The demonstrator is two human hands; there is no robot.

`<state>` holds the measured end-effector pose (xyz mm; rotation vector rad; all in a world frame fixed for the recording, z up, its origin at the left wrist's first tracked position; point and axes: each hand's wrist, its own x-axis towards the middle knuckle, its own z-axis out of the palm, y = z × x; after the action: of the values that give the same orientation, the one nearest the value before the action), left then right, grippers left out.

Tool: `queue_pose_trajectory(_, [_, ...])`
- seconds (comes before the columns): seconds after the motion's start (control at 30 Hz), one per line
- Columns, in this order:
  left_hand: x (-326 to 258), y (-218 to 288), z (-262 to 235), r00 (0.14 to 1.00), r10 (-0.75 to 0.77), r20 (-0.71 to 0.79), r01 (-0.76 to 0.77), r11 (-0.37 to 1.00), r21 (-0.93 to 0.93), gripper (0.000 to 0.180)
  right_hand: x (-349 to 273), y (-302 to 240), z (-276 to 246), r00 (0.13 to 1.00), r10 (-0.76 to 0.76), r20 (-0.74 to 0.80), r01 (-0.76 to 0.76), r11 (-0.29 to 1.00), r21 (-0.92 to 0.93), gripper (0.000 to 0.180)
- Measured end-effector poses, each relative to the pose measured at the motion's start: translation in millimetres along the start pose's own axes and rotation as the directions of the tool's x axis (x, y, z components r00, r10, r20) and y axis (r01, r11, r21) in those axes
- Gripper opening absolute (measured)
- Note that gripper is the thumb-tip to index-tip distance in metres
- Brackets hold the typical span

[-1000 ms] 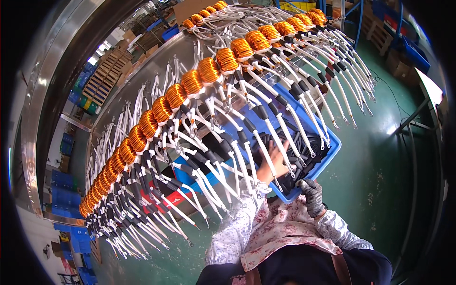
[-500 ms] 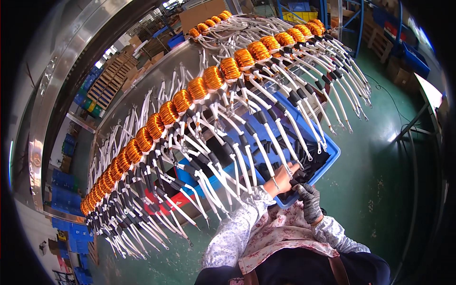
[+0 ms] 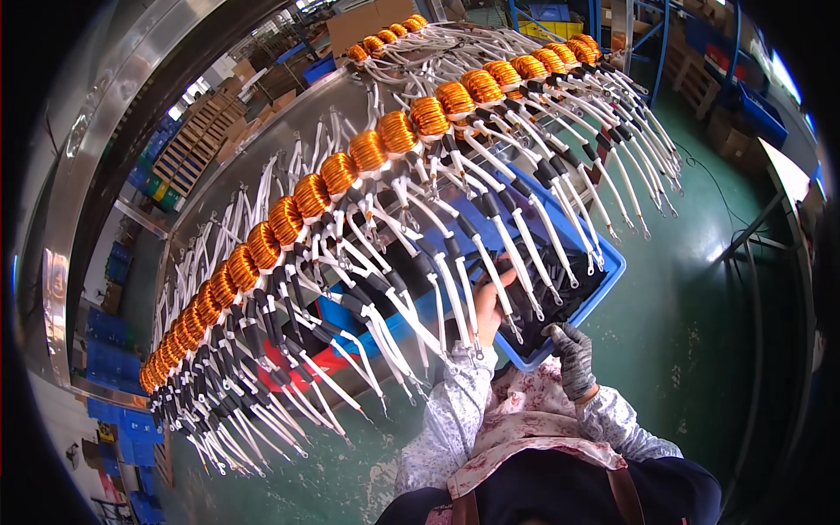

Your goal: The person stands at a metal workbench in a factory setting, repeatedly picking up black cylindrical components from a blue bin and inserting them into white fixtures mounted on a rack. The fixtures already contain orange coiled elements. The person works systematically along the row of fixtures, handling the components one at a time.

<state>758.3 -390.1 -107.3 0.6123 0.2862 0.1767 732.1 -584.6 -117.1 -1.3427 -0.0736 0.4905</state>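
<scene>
Black sleeves lie loose in a blue bin in front of me. My bare left hand is at the bin's left side, among white leads that hang over it. Its fingers are bent and partly covered by the leads; what they hold does not show. My right hand, in a grey glove, is curled near the bin's front right rim, and its grip is too small to make out. The leads end in metal lugs, and many carry black sleeves. They hang from a long row of copper-wound coils.
The coils rest along a metal table, with a shorter row of coils farther back. Red and blue containers stand beneath the leads. Wooden pallets are at the far left, and a metal-legged table stands at right.
My left hand has moved left and up, out of the sleeves and in among the hanging leads. My right hand stays near the rim. The nearer coils have shifted slightly in view.
</scene>
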Motion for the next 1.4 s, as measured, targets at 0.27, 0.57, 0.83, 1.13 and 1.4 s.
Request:
queue_pose_trajectory(0.27, [21.1,-9.2,-30.7,0.989,0.140,0.044,-0.143,0.987,0.068,0.028,-5.9,-8.9,11.1,0.997,0.041,0.058,-0.040,0.999,-0.019,0.022])
queue_pose_trajectory(0.57, [5.6,-15.9,1.5,0.851,0.328,0.410,-0.478,0.161,0.864,0.055,-5.6,-10.4,14.3,0.992,0.066,0.112,-0.063,0.998,-0.023,0.022])
queue_pose_trajectory(0.83, [-5.1,13.1,3.1,0.998,0.044,0.047,-0.045,0.998,0.033,0.054,-0.1,-2.6,19.9,0.994,0.058,0.095,-0.059,0.998,0.008,0.020])
queue_pose_trajectory(1.13, [-14.3,19.1,-7.0,0.999,0.035,-0.033,-0.034,0.999,0.025,0.048,106.8,-14.5,9.5,0.970,-0.206,0.130,0.184,0.969,0.163,0.026])
queue_pose_trajectory(1.4, [-45.9,-5.4,31.2,0.989,-0.081,0.126,0.078,0.997,0.029,0.038,196.3,3.7,-15.5,0.959,-0.194,0.206,0.133,0.952,0.275,0.024])
